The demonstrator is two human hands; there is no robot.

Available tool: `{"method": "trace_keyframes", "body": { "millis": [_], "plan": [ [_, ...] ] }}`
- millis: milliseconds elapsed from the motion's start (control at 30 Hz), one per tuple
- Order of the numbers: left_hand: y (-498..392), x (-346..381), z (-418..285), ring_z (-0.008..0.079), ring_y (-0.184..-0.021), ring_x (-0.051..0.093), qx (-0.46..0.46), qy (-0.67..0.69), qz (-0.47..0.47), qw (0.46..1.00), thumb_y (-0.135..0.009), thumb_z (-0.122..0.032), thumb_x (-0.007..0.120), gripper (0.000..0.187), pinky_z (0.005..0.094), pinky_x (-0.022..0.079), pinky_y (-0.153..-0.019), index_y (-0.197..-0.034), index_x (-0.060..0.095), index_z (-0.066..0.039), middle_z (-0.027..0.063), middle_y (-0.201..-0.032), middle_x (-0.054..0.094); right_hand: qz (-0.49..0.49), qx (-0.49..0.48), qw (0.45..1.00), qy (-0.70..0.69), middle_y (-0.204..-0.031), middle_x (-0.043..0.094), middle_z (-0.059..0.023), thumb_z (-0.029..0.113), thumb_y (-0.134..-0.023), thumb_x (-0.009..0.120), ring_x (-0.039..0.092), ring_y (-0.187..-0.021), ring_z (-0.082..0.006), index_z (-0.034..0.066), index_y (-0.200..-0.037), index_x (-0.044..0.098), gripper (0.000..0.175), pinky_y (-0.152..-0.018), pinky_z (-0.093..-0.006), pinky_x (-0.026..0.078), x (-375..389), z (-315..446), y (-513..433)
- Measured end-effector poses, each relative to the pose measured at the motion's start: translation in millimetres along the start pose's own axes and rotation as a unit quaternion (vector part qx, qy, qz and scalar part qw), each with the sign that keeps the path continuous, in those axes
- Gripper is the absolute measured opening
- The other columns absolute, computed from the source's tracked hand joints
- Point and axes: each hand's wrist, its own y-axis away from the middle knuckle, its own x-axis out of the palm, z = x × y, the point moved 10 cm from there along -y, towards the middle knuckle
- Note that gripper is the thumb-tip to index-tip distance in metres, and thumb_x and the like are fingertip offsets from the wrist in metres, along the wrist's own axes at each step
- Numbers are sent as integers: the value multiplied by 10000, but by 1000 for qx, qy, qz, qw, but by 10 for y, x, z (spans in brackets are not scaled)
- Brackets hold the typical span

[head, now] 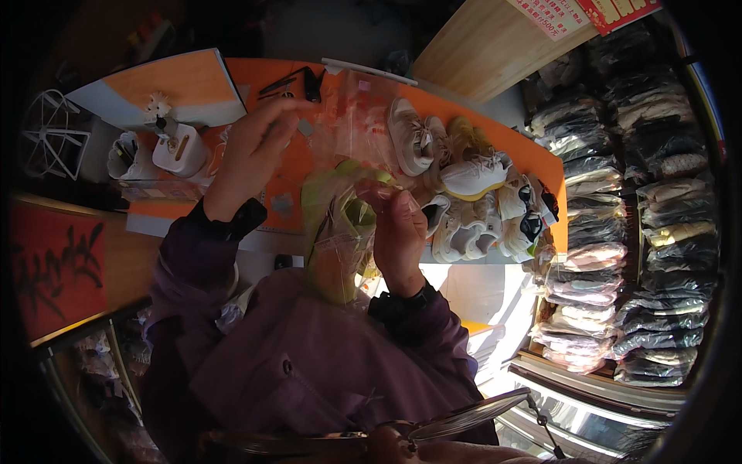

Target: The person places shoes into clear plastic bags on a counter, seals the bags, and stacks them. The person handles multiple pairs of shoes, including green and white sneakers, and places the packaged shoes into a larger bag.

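Note:
My right hand (401,240) pinches the gathered mouth of a clear plastic bag (333,246). Inside it is a pair of yellow-green shoes (358,210), hanging close against my front at the table's edge. My left hand (255,153) is raised over the orange table (290,191), fingers stretched towards the back, and I see nothing in its grasp. Just beyond its fingertips lies a black tool (313,86), perhaps a stapler; its exact kind is unclear. Flat clear plastic bags (362,124) with red print are spread on the table between the hands.
Several sneakers (472,177) crowd the table's right side. At left stand a monitor-like panel (168,87), a white tissue box (181,152) and a white pen holder (128,155). Shelves of bagged shoes (588,261) line the right. Eyeglasses (469,414) show at the bottom.

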Motion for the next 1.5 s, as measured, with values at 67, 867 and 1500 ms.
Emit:
{"method": "trace_keyframes", "body": {
  "millis": [67,867,1500],
  "plan": [
    [201,42,309,115,-663,410,2,12,2,1000,-992,-102,437,298,293,416,-671,-1258,570,-79,11,-811,504,-5,50,998,37,-1204,647,-187,254,-1055,444,601,-1153,-264,-35,-1100,661,365,-1033,-399,433,138,-305,148],
    [1173,620,662,219,-958,650,191,-31,4,981,-798,-14,708,71,333,515,-795,-834,700,-75,80,-985,701,33,384,923,12,-919,679,-105,204,-986,584,660,-771,-173,-55,-1167,578,316,-679,-294,533,-175,-1414,559],
    [1144,1229,1164,108,-744,622,-286,285,52,913,-925,-83,657,179,296,527,-683,-1060,621,30,63,-885,671,-97,131,983,89,-925,672,-52,41,-922,652,623,-795,-101,-11,-1078,618,168,-720,-248,510,-505,-785,416]
  ]
}}
